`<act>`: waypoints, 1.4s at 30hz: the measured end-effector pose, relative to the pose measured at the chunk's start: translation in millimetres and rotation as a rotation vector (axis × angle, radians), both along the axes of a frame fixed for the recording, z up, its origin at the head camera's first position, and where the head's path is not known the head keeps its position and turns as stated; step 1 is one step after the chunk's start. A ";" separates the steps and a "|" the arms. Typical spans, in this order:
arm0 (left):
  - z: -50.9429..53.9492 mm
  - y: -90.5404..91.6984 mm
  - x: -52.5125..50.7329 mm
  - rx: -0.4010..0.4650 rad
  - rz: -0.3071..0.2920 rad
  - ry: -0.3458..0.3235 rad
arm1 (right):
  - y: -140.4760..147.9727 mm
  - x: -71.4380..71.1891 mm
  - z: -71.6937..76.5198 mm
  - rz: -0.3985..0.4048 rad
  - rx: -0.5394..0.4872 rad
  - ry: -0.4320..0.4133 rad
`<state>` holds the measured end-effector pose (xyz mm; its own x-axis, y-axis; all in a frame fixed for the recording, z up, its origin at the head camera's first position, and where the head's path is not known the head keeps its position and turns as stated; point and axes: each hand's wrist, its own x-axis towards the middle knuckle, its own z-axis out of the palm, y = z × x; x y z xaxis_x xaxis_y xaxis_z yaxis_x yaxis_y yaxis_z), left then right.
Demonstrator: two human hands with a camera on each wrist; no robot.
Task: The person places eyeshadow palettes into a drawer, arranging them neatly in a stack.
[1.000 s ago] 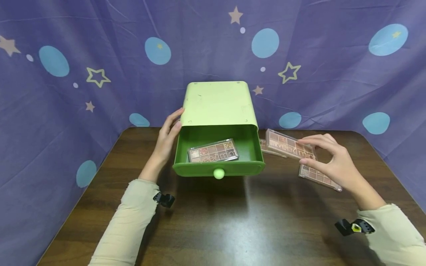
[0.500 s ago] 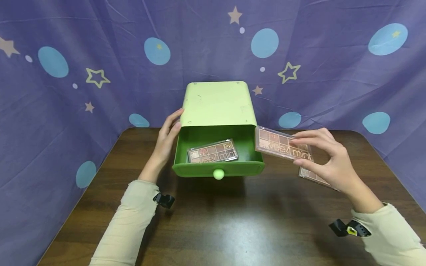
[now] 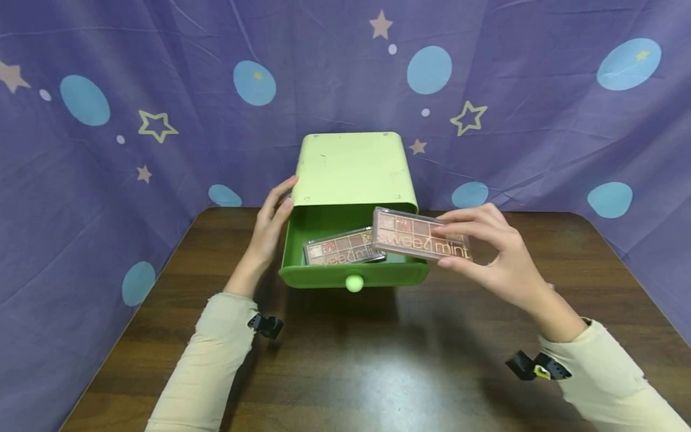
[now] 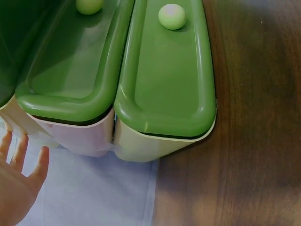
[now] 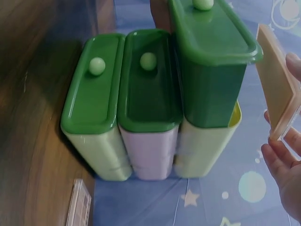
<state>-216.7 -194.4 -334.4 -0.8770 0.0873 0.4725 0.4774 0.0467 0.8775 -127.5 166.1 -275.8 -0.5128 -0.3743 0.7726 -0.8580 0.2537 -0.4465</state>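
My right hand (image 3: 499, 255) pinches an eyeshadow palette (image 3: 402, 237) with a clear lid by its right end. The palette hangs tilted over the right part of a pulled-out green drawer (image 3: 302, 276) with a round knob. Inside the drawer lies a second eyeshadow palette (image 3: 337, 249), its right end partly covered by the held one. My left hand (image 3: 264, 231) rests its fingers against the left side of the pale green drawer cabinet (image 3: 353, 168). In the right wrist view the held palette (image 5: 277, 84) appears edge-on, beside the open drawer (image 5: 214, 89).
Two closed drawers, a middle one (image 5: 149, 89) and a bottom one (image 5: 94, 94), sit below the open drawer. Another palette (image 5: 79, 207) lies on the brown table (image 3: 345, 372) beside the cabinet. A purple patterned curtain (image 3: 345, 78) hangs behind.
My right hand has carried the palette leftward, from above the table at the right to above the open drawer. The left hand has stayed at the cabinet's side.
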 end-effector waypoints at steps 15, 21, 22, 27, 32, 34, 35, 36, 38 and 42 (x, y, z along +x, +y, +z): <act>-0.6 -0.7 -0.1 -0.004 0.007 0.002 | -29.7 -24.0 -12.2 0.004 0.092 -0.099; -0.6 -0.4 0.5 -0.005 0.008 -0.004 | -44.2 -27.4 -6.2 -0.012 0.163 -0.134; -0.4 -0.3 0.4 -0.003 0.007 -0.004 | -46.4 -28.0 -4.9 -0.011 0.176 -0.140; -0.2 0.3 -0.2 0.007 0.003 -0.003 | -55.7 -30.7 1.4 0.001 0.231 -0.172; -0.8 -0.2 -0.7 0.009 0.002 -0.002 | -62.3 -34.9 4.0 -0.008 0.309 -0.184; -0.7 -0.3 -0.6 0.010 -0.001 -0.004 | -63.9 -36.5 5.0 -0.004 0.337 -0.186; -0.6 -0.3 -0.6 0.010 -0.003 -0.005 | -64.6 -37.2 5.7 -0.003 0.350 -0.189; -0.5 -0.3 -0.6 0.009 -0.004 -0.004 | -65.0 -37.7 6.5 -0.002 0.363 -0.191; -0.5 -0.2 -0.5 0.008 -0.006 -0.003 | -65.7 -38.7 8.2 0.001 0.391 -0.198; -0.4 0.0 -0.1 0.007 -0.004 0.000 | -67.3 -40.6 10.8 0.006 0.443 -0.217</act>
<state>-216.8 -194.4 -334.8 -0.8766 0.0874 0.4731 0.4776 0.0384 0.8778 -168.1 98.8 -265.0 -0.6410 -0.6460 0.4144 -0.7593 0.4548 -0.4655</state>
